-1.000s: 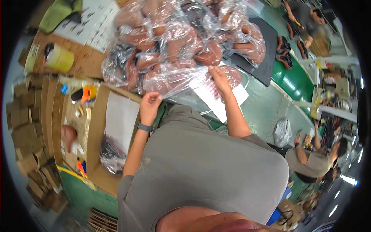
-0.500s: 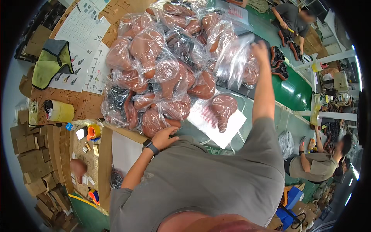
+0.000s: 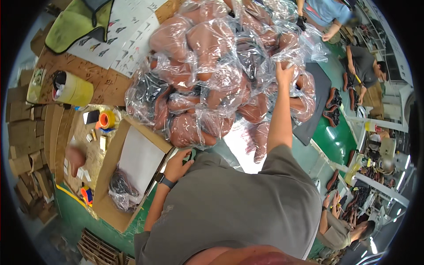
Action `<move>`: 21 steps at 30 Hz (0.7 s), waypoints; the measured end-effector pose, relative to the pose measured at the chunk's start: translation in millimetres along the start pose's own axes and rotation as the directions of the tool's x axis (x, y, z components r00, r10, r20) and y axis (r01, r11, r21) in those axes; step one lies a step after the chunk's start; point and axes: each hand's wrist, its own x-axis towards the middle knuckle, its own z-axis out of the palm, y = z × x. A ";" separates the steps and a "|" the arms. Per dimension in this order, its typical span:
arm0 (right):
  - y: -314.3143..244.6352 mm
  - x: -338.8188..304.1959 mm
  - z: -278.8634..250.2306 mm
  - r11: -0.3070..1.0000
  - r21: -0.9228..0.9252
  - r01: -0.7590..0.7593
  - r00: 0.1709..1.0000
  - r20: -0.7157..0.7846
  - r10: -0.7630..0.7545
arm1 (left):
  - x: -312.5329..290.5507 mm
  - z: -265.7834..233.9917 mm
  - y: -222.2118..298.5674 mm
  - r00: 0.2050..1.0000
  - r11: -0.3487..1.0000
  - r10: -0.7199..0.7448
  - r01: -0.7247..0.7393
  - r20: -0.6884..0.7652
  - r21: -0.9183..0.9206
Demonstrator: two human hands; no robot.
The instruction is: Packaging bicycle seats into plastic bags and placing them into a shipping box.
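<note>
A large heap of shoes in clear plastic bags (image 3: 212, 44) covers the table, mostly with brown soles facing up. My right hand (image 3: 284, 74) reaches into its right side, fingers closed on a plastic bag around a shoe. Just right of that wrist lies another bagged shoe (image 3: 304, 99). Nearer to me, a bagged brown sole (image 3: 260, 139) rests on a white sheet (image 3: 240, 143). My left hand (image 3: 178, 165) is low at the table's near edge, below the heap, beside an open carton. Its fingers are loosely bent with a gap to the thumb, and nothing shows in them.
The open carton (image 3: 117, 176) at left holds a dark bagged item (image 3: 123, 190). A yellow cup (image 3: 73, 88), printed sheets (image 3: 128, 39) and a green-grey cloth item (image 3: 79, 26) lie at far left. Co-workers and black shoes (image 3: 332, 108) on a green surface are at right.
My right hand has moved left onto the heap, and the plastic blurred beside it is now still. My left hand has come off the bagged shoe to the table edge. The view has shifted.
</note>
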 end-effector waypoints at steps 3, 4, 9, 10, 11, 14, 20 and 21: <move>-63.2 19.6 13.9 0.930 -0.132 -0.342 0.807 0.467 0.363 | -26.7 -7.8 -9.9 0.995 0.998 -0.065 0.063 -0.074 -0.018; -9.1 54.4 15.8 0.929 -0.278 -0.245 0.840 0.418 0.347 | -18.6 -9.7 -10.4 0.998 0.999 -0.021 0.019 -0.054 -0.033; -21.4 67.6 0.7 0.620 0.436 -0.652 0.712 0.633 0.304 | -1.5 -31.5 -13.2 0.993 0.934 -0.083 0.047 -0.086 -0.355; -21.1 53.9 -17.3 0.555 0.527 -0.643 0.736 0.625 0.260 | 7.8 -36.3 -5.4 0.993 0.873 -0.076 0.021 -0.094 -0.488; -68.2 21.4 -32.8 0.603 0.605 -0.519 0.842 0.486 0.237 | 14.5 -41.1 6.7 0.989 0.843 -0.073 -0.007 -0.127 -0.537; -231.2 -104.1 -168.3 0.576 0.755 -0.312 0.939 0.337 0.067 | 45.9 -54.7 75.8 0.882 0.788 0.155 -0.381 -0.444 -0.483; -331.0 -207.8 -247.2 0.469 0.851 -0.236 0.577 0.512 -0.637 | 61.9 -78.9 52.1 0.778 0.702 -0.234 -0.279 -0.583 -0.655; -344.6 -197.3 -231.6 0.614 0.749 -0.250 0.675 0.589 -0.444 | 46.9 -81.1 31.1 0.688 0.522 -0.347 -0.422 -0.637 -0.741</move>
